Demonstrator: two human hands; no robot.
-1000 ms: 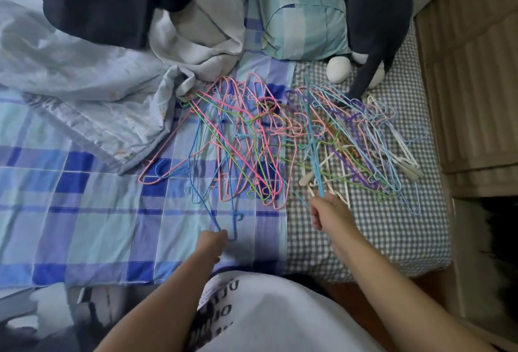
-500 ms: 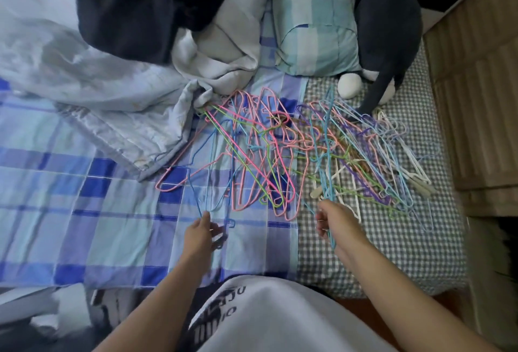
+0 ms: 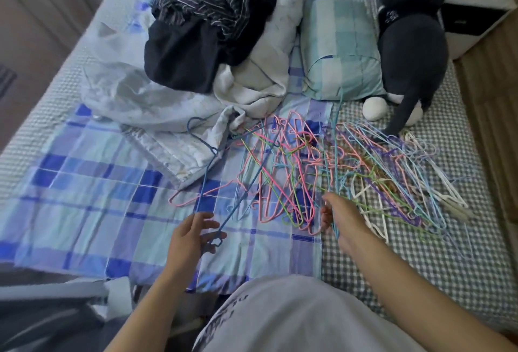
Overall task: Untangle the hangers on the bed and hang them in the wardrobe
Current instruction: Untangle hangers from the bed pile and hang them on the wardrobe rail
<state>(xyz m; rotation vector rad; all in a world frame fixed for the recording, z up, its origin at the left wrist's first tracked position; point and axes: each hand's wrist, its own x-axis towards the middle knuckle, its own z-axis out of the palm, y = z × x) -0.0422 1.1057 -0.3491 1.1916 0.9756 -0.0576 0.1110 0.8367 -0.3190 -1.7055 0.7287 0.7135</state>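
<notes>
One dark blue hanger (image 3: 208, 183) now rises clear of the tangled pile (image 3: 322, 172) at centre frame, pinched by the left hand (image 3: 190, 236), while the right hand (image 3: 340, 218) grips a light blue hanger (image 3: 335, 155), so untangling has barely begun.

Both hands (image 3: 193, 236) grip hangers (image 3: 322, 172) over bed (image 3: 84, 211).

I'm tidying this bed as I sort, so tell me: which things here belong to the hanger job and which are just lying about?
Belongs to the job:
tangled heap of coloured wire hangers
dark blue wire hanger in the left hand
light blue hanger in the right hand

Just lying about:
dark striped clothes
crumpled pale sheet
checked pillow
dark plush toy
</notes>
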